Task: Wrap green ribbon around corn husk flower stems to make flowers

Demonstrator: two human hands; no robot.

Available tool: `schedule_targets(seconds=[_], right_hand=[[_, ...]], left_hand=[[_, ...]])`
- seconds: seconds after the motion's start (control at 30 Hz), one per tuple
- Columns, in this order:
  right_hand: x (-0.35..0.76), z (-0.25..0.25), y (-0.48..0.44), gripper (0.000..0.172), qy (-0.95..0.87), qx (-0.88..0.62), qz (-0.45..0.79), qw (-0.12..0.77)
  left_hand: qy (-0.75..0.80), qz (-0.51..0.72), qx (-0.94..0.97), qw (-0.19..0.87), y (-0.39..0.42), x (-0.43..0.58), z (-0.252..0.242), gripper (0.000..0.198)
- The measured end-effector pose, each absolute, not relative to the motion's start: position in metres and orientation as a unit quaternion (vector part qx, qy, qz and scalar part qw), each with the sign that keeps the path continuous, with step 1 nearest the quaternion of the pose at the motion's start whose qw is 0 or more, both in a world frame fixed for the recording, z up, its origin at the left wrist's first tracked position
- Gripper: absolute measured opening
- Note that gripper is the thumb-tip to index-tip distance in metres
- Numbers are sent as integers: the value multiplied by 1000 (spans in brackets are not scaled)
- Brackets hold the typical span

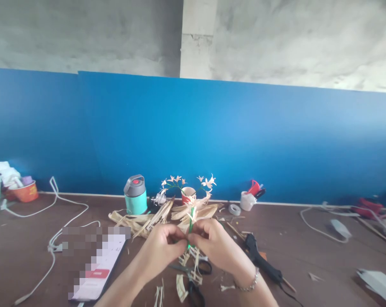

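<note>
Between my two hands stands a green flower stem [191,219], upright, with pale husk-like petals at its top. My left hand [169,243] pinches it low down from the left. From the right, my right hand [208,238] closes thumb and finger on the same stem. Under the hands lie black-handled scissors [196,294] among pale husk scraps [181,288]. Behind them spread dried corn husks [157,219]. A red and white cup [188,194] at the back holds finished-looking sprigs of small pale flowers [208,182].
A teal lidded flask [136,198] and a tape roll [234,209] stand at the back. A phone [100,268] lies left; a black glue gun [263,260] lies right. White cables [54,232] cross the left side. A blue partition [244,136] edges the table.
</note>
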State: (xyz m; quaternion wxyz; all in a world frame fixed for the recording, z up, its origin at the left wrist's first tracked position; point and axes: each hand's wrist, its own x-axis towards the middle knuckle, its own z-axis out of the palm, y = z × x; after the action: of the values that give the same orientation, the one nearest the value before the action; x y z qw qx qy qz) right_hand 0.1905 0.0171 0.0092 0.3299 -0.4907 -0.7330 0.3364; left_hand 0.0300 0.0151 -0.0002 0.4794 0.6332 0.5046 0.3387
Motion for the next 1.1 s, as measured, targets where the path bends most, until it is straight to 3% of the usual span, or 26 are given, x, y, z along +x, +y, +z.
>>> schedule_targets(seconds=[0.3,0.47,0.87,1.1], right_hand=[[191,5,21,13,-714,-494,359,341],[189,10,18,18,-704,-507,359,345],[187,8,18,19,-670,-515,383,374],[191,5,23,23,-621,-366,564,402]], left_hand=[[507,369,668,401,17,30,-8,14],[485,345,659,459,15,29,-4,9],[502,339,633,482,15,27,-3,10],[432,361,550,617,17,24,-4,14]])
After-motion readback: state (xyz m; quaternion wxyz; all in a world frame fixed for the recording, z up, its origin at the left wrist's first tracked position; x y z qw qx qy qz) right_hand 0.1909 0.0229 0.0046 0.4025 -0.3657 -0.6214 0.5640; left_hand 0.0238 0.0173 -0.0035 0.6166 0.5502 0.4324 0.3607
